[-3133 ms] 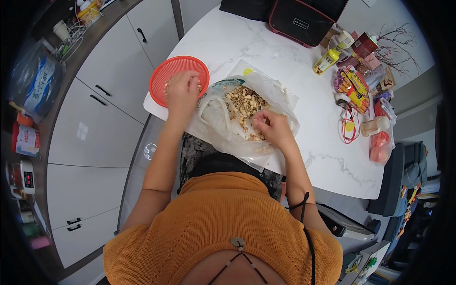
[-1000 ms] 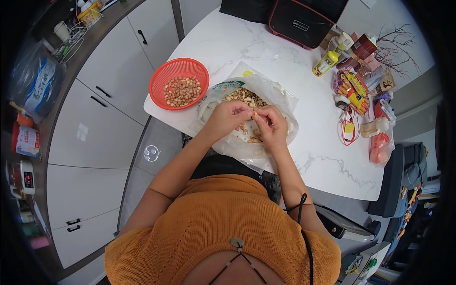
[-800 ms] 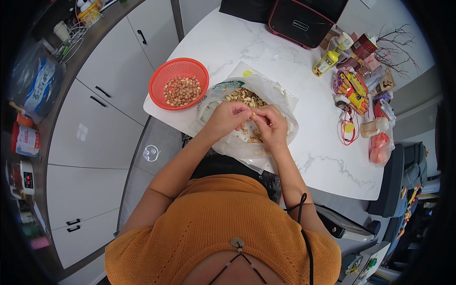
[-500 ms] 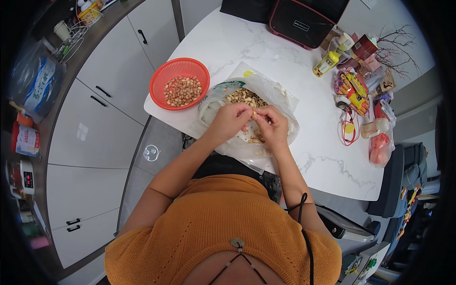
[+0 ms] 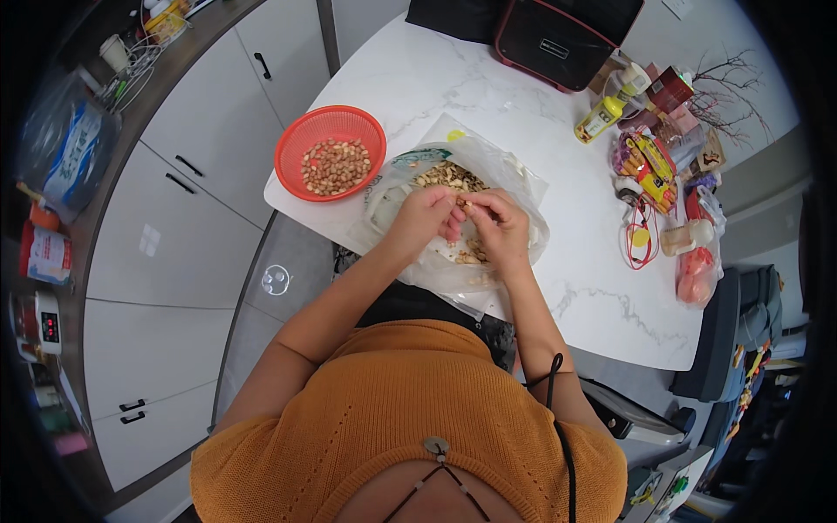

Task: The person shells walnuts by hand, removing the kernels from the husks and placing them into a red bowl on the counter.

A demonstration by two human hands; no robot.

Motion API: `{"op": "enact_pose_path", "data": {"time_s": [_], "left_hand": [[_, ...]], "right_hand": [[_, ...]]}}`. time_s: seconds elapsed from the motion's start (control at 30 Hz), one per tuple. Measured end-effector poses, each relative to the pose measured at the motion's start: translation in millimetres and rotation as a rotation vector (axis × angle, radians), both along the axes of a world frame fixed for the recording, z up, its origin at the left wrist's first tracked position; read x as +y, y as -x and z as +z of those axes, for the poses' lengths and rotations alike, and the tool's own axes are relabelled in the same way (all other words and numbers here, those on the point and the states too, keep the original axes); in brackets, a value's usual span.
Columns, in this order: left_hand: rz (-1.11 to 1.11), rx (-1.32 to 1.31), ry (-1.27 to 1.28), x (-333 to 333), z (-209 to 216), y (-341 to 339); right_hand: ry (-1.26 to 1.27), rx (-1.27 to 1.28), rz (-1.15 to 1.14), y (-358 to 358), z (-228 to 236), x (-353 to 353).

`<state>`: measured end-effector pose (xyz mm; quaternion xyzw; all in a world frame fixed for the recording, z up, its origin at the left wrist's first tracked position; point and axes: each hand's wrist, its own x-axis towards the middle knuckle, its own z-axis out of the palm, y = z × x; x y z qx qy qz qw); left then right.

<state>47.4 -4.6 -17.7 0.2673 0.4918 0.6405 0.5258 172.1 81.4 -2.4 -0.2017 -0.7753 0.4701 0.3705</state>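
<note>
Above a white plastic bag [image 5: 384, 209], my left hand [image 5: 422, 218] and my right hand [image 5: 503, 228] meet fingertip to fingertip. Between them is a small peanut [image 5: 463, 203], pinched by both thumbs and forefingers and partly covered by them. The bag lies spread open under my hands, with a pile of peanut shells [image 5: 453, 176] in it and more pieces below my fingers. To the left, a red plastic colander [image 5: 375, 161] holds many shelled peanuts [image 5: 336, 167] with reddish-brown skins.
The white marbled table [image 5: 602, 270] reaches out to the right. A black and red appliance [image 5: 558, 44] stands at the back. Toward the right edge are a yellow bottle [image 5: 600, 119], snack packets [image 5: 647, 161], a red cord [image 5: 641, 235] and a bag of round pink fruit [image 5: 699, 272].
My fingertips have shifted slightly around the peanut, and more of it shows between them. The colander and bag have stayed in place.
</note>
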Motion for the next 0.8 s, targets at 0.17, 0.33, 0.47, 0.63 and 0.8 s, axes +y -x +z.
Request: {"op": "enact_pose_path", "data": {"time_s": [0.17, 0.33, 0.47, 0.63, 0.8], "left_hand": [[0.009, -0.238, -0.016, -0.9, 5.0, 4.6], [-0.023, -0.377, -0.053, -1.0, -1.8, 8.9], [-0.047, -0.381, -0.069, -0.7, -4.4, 12.0], [0.028, -0.332, -0.057, -2.0, 3.1, 7.8], [0.034, -0.389, -0.064, -0.2, 4.4, 7.9]], "right_hand": [[-0.06, -0.01, 0.074, 0.2, 3.2, 1.9], [-0.056, -0.02, 0.081, -0.8, 8.1, 0.7], [-0.1, -0.045, 0.035, -2.4, 11.2, 1.8], [-0.132, -0.121, -0.004, -4.5, 13.8, 2.4], [-0.175, -0.136, -0.027, -5.0, 16.0, 0.8]]}}
